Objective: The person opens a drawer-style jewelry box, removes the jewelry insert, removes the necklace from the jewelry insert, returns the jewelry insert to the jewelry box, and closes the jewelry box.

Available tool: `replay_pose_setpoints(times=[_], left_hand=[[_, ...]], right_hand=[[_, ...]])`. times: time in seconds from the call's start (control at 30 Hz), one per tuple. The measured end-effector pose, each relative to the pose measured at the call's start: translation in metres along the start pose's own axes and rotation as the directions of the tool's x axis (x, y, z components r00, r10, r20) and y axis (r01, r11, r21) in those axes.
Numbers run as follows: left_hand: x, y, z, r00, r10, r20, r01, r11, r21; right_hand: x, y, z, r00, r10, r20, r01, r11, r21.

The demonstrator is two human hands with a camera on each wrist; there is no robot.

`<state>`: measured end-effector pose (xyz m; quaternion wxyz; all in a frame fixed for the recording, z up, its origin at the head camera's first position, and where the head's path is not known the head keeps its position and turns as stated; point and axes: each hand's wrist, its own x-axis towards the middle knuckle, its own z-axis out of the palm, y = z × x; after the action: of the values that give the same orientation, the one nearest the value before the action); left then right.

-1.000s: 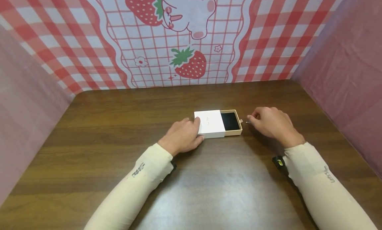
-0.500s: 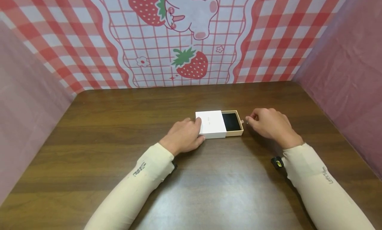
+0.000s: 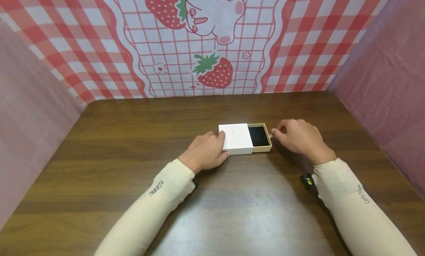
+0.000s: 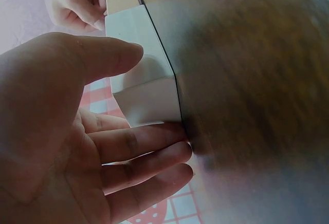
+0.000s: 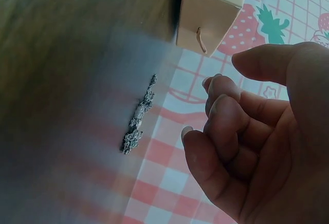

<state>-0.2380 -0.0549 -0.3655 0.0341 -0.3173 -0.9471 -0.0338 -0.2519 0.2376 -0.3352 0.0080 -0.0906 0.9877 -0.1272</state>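
Note:
A white sleeve box [image 3: 235, 138] lies on the table with its cream inner tray [image 3: 262, 149] slid partway out to the right. Black padding [image 3: 259, 136] lines the tray. My left hand [image 3: 204, 151] holds the sleeve's left end, thumb [image 4: 115, 57] on the near side and fingers at the end. Just right of the tray's small pull tab [image 5: 201, 40], my right hand [image 3: 300, 138] hovers with bent fingers. In the right wrist view a gap separates its thumb from the fingers, and nothing is between them. A silver chain [image 5: 138, 116] lies on the table beside that hand, hidden in the head view.
The brown wooden table [image 3: 116, 138] runs back to a red-checked cloth [image 3: 99, 56] with strawberry prints. Pink cloth [image 3: 382, 82] hangs along the right side, and paler cloth [image 3: 30, 101] along the left.
My right hand has shifted slightly left, closer to the pull tab. My left hand stays on the sleeve, and the tray's opening looks the same. The head view has moved a little.

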Motion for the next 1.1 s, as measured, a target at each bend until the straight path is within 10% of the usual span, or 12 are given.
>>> replay_pose_setpoints(times=[1.1], left_hand=[[0.000, -0.001, 0.000, 1.000, -0.003, 0.016, 0.003, 1.000, -0.004]], right_hand=[[0.004, -0.012, 0.004, 0.999, -0.039, 0.003, 0.039, 0.999, -0.008]])
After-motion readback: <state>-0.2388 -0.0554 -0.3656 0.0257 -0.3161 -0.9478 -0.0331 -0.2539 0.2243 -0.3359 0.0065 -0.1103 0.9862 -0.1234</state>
